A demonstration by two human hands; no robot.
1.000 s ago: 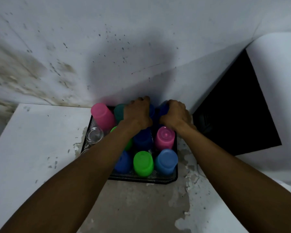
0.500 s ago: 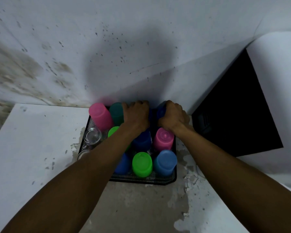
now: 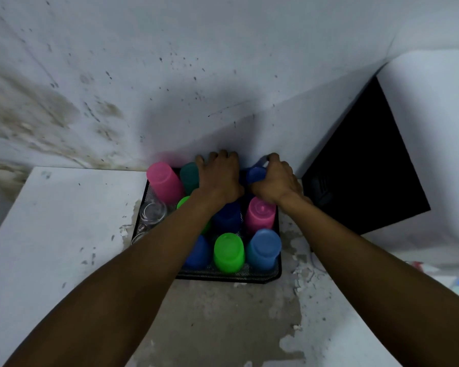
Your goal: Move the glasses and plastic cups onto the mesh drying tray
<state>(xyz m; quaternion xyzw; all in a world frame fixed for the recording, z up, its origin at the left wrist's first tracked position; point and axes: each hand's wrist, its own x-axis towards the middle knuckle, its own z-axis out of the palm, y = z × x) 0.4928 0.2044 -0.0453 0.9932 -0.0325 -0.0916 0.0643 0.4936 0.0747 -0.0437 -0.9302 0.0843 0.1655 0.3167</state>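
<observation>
Both hands are reaching to the back row of a cup-filled mesh drying tray (image 3: 224, 277) sitting on the desk (image 3: 59, 234) against the wall.

At the tray's left edge clear glasses (image 3: 152, 211) are standing beside an upturned pink cup (image 3: 164, 181) and a teal cup (image 3: 189, 176); the left hand (image 3: 219, 174) is lying palm-down over the back row, its grip hidden, so I cannot tell what it is holding; the right hand (image 3: 274, 182) is closing its grip around a dark blue cup (image 3: 255, 174) at the tray's back right; nearer, a green cup (image 3: 228, 252), a light blue cup (image 3: 263, 249) and a second pink cup (image 3: 260, 211) are standing upside down.
</observation>
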